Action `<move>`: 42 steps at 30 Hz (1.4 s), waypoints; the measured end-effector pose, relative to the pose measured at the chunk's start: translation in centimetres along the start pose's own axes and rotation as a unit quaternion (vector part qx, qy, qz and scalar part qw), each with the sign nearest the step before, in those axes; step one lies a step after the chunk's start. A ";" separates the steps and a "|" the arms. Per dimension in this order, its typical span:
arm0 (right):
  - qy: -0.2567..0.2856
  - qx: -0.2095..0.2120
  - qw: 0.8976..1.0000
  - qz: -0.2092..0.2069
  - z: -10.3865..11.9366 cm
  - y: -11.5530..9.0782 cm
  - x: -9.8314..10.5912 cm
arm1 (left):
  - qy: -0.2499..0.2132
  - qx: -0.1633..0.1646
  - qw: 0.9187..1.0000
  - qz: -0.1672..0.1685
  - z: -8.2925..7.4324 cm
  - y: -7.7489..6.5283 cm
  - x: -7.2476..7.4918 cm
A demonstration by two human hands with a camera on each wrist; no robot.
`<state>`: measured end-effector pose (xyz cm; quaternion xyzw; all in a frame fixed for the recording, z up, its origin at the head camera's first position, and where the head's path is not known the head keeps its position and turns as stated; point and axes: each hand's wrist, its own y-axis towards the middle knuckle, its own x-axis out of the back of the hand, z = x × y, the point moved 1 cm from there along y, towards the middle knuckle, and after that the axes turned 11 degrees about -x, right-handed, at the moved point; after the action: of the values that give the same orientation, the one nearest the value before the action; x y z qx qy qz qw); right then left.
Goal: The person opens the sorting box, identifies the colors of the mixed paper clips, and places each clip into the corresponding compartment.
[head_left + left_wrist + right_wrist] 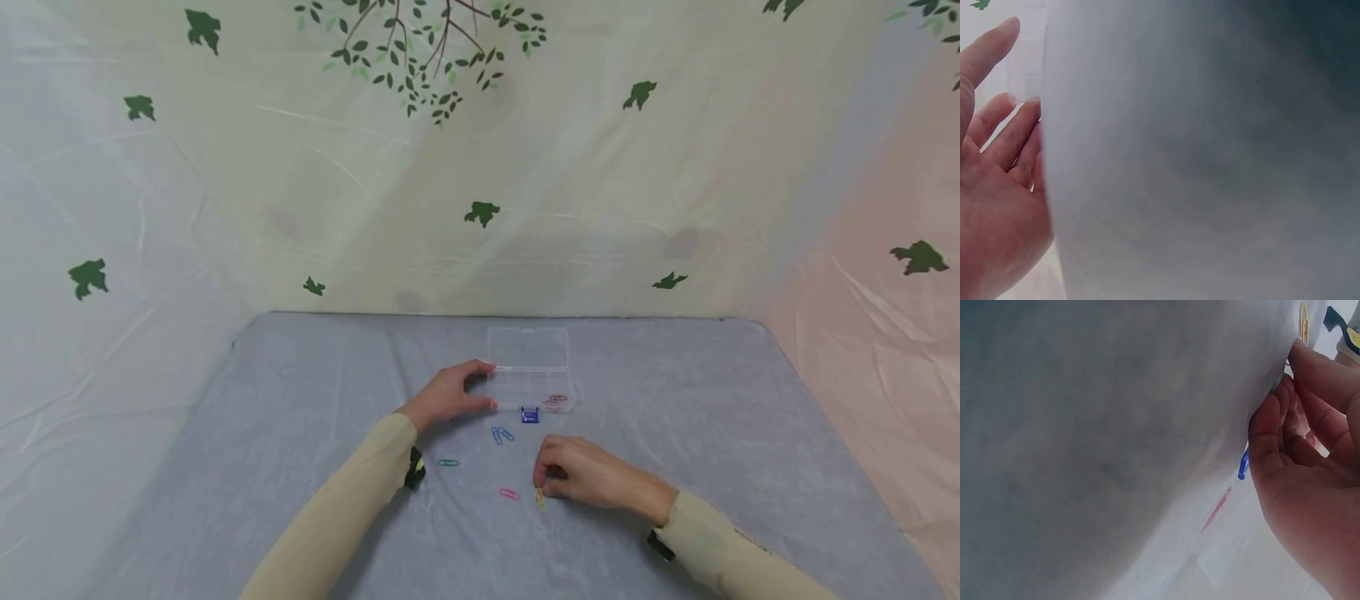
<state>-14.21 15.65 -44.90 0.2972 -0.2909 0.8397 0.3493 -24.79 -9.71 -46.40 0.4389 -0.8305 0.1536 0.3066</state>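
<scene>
Watching remotely, I find the right hand drawn in, thumb and fingertips pinching one end of the yellow paper clip; whether that clip is off the cloth I cannot tell. The left hand is spread wide, thumb and fingertips at the left end of the clear box, whose lid lies back.

Risks noted: so small a hold could let the yellow clip twist or drop. The pink clip lies just beside it, so a careless fingertip might drag both. The box looks light (my judgement, not a measurement); an uneven push from the left hand could slide or tip it, disturbing the red clips inside.
</scene>
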 end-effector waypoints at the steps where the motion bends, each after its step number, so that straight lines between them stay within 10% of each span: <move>1: 0.003 -0.001 1.000 0.001 0.0 0.0 0.0 | -0.001 0.001 1.000 0.000 0.0 0.0 0.0; 42: 0.053 0.010 0.990 -0.132 0.2 -1.4 2.6 | 0.017 0.002 1.000 0.012 0.0 -0.1 -0.1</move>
<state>-14.62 17.39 -42.50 0.2914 -0.2213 0.8035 0.4695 -24.71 -9.70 -46.42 0.4267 -0.8303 0.1661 0.3177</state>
